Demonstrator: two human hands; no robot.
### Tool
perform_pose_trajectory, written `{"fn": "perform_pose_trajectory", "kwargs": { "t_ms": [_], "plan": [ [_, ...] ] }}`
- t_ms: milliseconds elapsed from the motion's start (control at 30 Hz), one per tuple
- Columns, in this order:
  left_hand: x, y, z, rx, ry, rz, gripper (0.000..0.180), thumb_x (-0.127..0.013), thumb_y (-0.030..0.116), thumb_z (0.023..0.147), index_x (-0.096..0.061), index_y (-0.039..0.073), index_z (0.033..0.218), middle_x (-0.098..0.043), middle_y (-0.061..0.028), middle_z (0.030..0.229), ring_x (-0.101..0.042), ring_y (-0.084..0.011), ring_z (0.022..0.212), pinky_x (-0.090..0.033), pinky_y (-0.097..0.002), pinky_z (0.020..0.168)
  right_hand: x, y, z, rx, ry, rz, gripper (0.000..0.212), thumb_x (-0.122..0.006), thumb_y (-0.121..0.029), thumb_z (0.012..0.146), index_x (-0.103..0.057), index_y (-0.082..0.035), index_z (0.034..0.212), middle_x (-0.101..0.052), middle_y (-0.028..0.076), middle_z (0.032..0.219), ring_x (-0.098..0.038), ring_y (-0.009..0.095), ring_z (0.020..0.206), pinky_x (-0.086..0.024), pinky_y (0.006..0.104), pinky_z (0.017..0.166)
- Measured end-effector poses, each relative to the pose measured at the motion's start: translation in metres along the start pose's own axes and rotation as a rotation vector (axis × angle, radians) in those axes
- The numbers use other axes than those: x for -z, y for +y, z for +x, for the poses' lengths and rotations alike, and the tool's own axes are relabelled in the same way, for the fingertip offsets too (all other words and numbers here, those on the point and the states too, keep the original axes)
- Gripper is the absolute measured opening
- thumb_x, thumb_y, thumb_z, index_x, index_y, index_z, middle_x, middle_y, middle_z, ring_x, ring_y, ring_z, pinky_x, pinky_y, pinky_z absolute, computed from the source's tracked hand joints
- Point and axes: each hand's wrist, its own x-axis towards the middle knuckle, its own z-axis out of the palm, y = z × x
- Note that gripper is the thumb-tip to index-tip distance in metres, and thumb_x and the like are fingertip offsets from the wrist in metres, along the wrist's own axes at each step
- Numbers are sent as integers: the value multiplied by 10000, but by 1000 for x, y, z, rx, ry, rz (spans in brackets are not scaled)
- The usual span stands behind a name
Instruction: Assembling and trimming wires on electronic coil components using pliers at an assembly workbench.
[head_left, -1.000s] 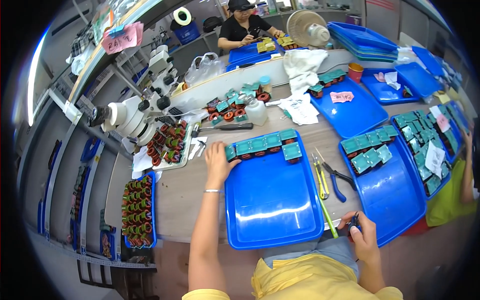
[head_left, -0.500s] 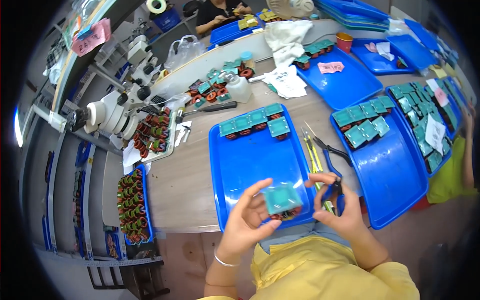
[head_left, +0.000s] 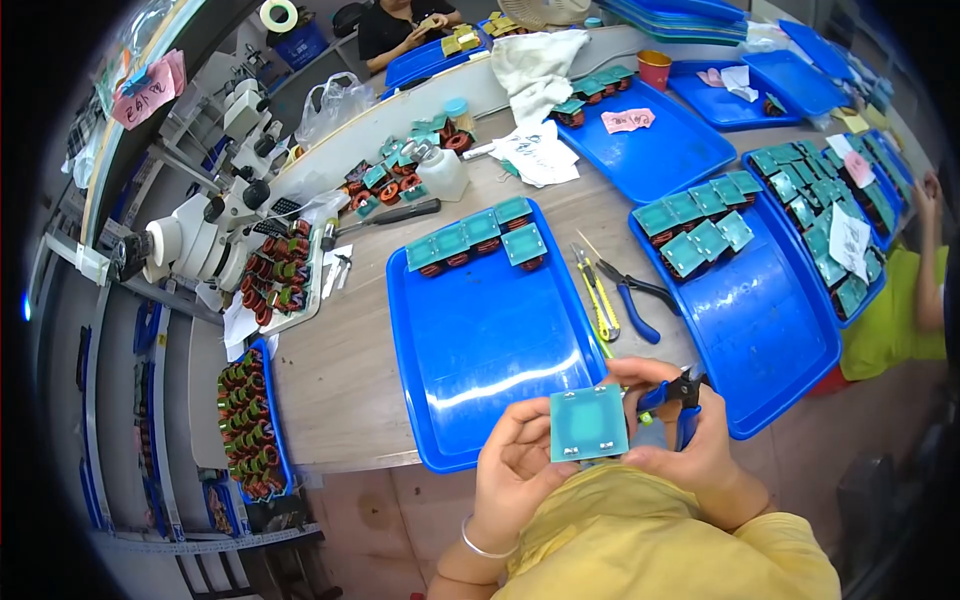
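My left hand (head_left: 505,468) is closed around the left side of a square green circuit board (head_left: 588,424), turned flat side up, with small solder points near its edges. The underside is hidden from view. My right hand (head_left: 712,452) grips blue-handled cutters (head_left: 690,392), and its thumb lies by the board's right edge; whether it touches is unclear. Just beyond my hands, a blue tray (head_left: 470,345) bears a row of green-topped coil parts (head_left: 467,235) along its far edge, plus one more such part (head_left: 523,245) in front of the row's right end.
Yellow tweezers (head_left: 600,305) and blue-and-black pliers (head_left: 638,308) lie right of the tray. Further right stand more blue trays (head_left: 765,345) with coil parts. At left are a microscope (head_left: 185,235) and a tray of bare coils (head_left: 250,425). Other people sit across and at far right.
The board has come closer to my body and now lies level and sharp in view. My right hand, with the cutters, has moved in beside it. The whole view has shifted slightly.
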Motion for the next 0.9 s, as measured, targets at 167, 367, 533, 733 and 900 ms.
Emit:
{"fn": "perform_pose_trajectory", "kwargs": {
  "t_ms": [167,367,533,733,900],
  "plan": [
    [2,-4,-2,110,-17,-130,453,-587,59,828,-378,-51,1215,-509,-126,1149,-500,-202,1077,-427,-315,899,3,-2,0,-29,24,-13,597,-737,-221,664,-509,72,1132,-512,130,1066,-509,119,715,-406,247,692],
    [0,-5,-1,162,-63,-206,396,-496,117,894,-397,-67,1230,-411,-108,1247,-479,-213,1104,-421,-336,913,2,-10,5,-111,-6,-63,512,-718,-319,668,-599,20,1032,-476,109,1077,-511,127,759,-406,242,701],
    [8,-13,-1,157,-163,-207,376,-454,134,916,-399,-69,1228,-372,-103,1270,-453,-215,1132,-415,-350,923,3,-9,4,-70,-38,-113,521,-722,-370,660,-609,9,998,-481,104,1061,-508,133,790,-408,244,694],
    [10,-20,-5,213,-194,-428,406,-472,180,912,-400,-62,1230,-407,-107,1259,-468,-204,1124,-413,-347,931,1,-8,3,-15,-6,-154,486,-765,-322,637,-609,18,948,-482,106,1031,-501,111,720,-413,230,625],
    [5,-13,-3,308,-67,-329,492,-508,220,896,-329,-24,1284,-441,-129,1235,-492,-224,1101,-435,-365,911,2,-9,2,50,-5,-239,511,-808,-280,598,-589,12,955,-464,110,1031,-492,103,716,-419,221,611]
  ]
}}
